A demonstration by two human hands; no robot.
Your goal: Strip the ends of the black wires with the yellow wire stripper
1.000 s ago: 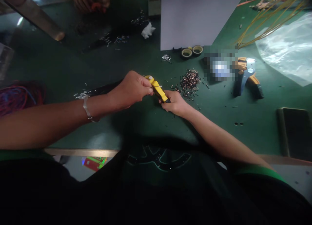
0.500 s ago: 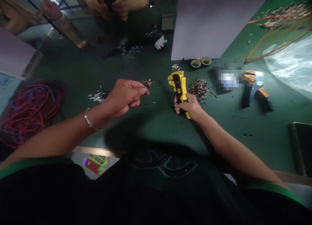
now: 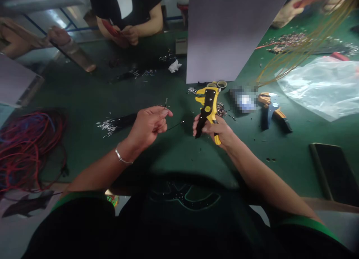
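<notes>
My left hand (image 3: 153,125) is closed in a pinch on a thin black wire (image 3: 176,125). One bare metal tip stands up above the thumb, and another end sticks out to the right below the fingers. My right hand (image 3: 215,131) is wrapped round a yellow and black wire stripper (image 3: 208,108), whose jaws are apart and point up and left. Nothing shows between those jaws. Behind the stripper lies a pile of short wire scraps (image 3: 221,109), partly hidden. Left of my left hand is a bundle of black wires (image 3: 123,121) with bright stripped ends.
Red and blue wires (image 3: 26,146) lie coiled at the left. To the right are an orange and blue stripper (image 3: 271,109), a phone (image 3: 335,173) and a clear plastic bag (image 3: 316,83). A pale upright panel (image 3: 218,34) stands ahead. A co-worker's hands (image 3: 127,35) work across the table.
The view has shifted slightly. My left hand has come nearer the stripper, and the wire's upright tip now shows above its fingers. The stripper's handles have spread and its jaws have opened.
</notes>
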